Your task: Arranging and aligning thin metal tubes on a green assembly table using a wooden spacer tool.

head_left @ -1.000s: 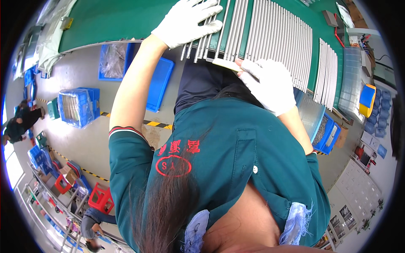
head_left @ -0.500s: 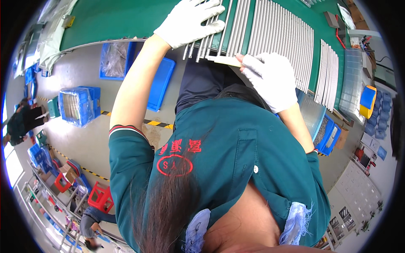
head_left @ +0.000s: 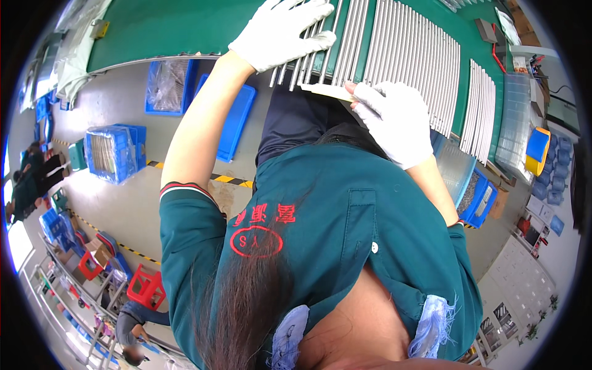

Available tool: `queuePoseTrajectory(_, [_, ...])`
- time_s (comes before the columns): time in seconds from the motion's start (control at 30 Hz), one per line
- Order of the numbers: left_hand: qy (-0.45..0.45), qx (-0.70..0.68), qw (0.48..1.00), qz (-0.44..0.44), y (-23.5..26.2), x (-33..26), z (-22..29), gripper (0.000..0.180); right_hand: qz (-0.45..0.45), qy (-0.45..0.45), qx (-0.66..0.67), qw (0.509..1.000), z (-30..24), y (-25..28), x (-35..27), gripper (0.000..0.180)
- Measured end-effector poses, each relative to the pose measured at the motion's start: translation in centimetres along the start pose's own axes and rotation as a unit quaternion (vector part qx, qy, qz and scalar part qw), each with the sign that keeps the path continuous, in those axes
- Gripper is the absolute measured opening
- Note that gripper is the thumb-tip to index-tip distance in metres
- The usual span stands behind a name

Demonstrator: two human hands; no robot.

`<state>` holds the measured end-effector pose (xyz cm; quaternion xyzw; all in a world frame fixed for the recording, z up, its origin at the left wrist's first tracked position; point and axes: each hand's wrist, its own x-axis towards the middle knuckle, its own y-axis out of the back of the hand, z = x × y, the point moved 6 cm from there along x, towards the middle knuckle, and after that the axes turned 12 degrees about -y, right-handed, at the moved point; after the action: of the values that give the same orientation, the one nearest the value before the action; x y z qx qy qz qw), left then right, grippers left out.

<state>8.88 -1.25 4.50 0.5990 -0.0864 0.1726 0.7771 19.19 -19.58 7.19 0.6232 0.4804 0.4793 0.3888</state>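
Note:
My left hand (head_left: 279,36), in a white glove, rests with fingers spread over several thin metal rods (head_left: 324,55) at the near edge of the green table. My right hand (head_left: 401,123), also white-gloved with bare fingertips showing, pinches a slim cream-coloured tool (head_left: 332,90). Its thin end points left, close to the near ends of the rods by my left hand. Whether it touches a rod I cannot tell. Right of these rods lies a wide row of similar metal rods (head_left: 413,58), side by side. A smaller group of shorter rods (head_left: 478,111) lies further right.
The green table (head_left: 160,31) runs along the top. Below it stand a blue crate (head_left: 150,102) and a blue lid (head_left: 237,123). At right are a clear plastic box (head_left: 513,117) and a tape roll (head_left: 538,151). Other people are in the left background.
My left hand has shifted slightly right, and the rods beneath it sit a little further right. The cream-coloured tool has tilted slightly; my right hand has barely moved.

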Motion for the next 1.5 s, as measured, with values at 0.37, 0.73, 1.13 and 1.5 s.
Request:
queuePoseTrajectory(0.37, [-0.078, 0.017, 0.994, 0.07, -0.2, -0.6, -0.3, 0.039, -0.014, 0.006, -0.001, 1.0, -0.2, 0.3, -0.4, 0.027])
queuePoseTrajectory(0.73, [-0.119, 0.082, 0.988, 0.05, -0.3, -0.7, 0.3, 0.045, -0.005, 0.007, -0.006, 1.0, 0.1, 0.5, -0.6, 0.025])
queuePoseTrajectory(1.13, [-0.093, 0.055, 0.994, 0.036, 0.2, 0.1, 0.6, 0.046, 0.032, -0.012, -0.032, 0.999, 0.4, 1.0, 1.0, 0.021])
queuePoseTrajectory(1.5, [-0.105, 0.069, 0.99, 0.062, 0.0, -0.1, 0.6, 0.048, -0.008, 0.008, -0.01, 1.0, 0.4, 0.8, 0.2, 0.023])
